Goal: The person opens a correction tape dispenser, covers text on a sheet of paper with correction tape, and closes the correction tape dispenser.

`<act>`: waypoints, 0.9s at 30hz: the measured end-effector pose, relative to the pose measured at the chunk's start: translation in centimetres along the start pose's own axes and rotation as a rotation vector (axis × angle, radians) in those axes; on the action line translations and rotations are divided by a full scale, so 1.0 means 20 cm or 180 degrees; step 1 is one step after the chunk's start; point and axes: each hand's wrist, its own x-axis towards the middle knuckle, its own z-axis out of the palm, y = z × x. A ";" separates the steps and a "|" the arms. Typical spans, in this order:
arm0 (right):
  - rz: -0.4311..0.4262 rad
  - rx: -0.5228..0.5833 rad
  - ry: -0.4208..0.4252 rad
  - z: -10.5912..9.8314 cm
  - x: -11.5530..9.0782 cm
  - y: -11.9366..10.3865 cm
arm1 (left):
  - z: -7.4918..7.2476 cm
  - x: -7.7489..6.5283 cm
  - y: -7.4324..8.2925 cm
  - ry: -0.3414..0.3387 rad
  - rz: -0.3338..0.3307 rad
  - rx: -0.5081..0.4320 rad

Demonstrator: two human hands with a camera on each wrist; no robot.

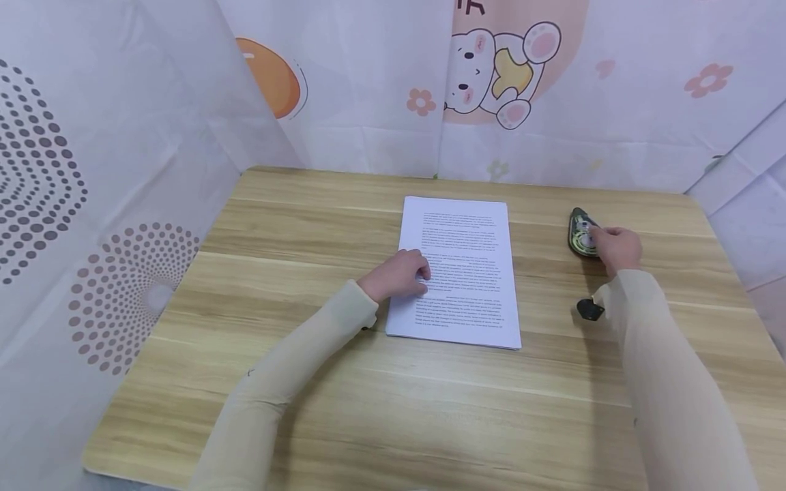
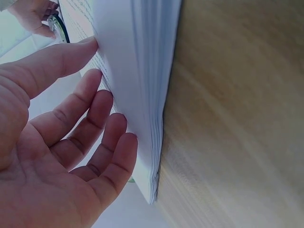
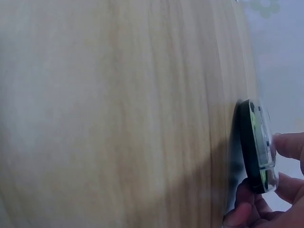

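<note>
A stack of printed paper sheets [image 1: 467, 273] lies on the table, its layered edge showing in the left wrist view. My left hand [image 1: 402, 275] rests at the left side of the stack, fingers loosely bent and fingertips [image 2: 124, 142] at the top sheet, gripping nothing. Farther right, my right hand [image 1: 619, 249] holds a dark, teardrop-shaped correction tape [image 1: 580, 232] with a clear cover and green inside. In the right wrist view the fingers pinch the rear end of the correction tape [image 3: 256, 147]. Whether it touches the table is hard to tell.
The wooden table [image 1: 295, 225] has rounded corners. A curtain [image 1: 368, 75] with cartoon prints hangs along its far edge, and a dotted cloth [image 1: 123, 170] hangs at the left. A small black device [image 1: 589, 309] sits at my right wrist.
</note>
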 end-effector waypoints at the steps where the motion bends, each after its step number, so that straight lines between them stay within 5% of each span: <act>1: 0.0010 0.0006 -0.0008 0.00 0.00 0.00 | 0.00 0.00 0.00 -0.0002 0.0004 0.0000; 27: 0.0068 0.0041 0.0175 0.00 -0.01 0.02 | 0.00 0.00 -0.01 0.0044 0.0097 0.0065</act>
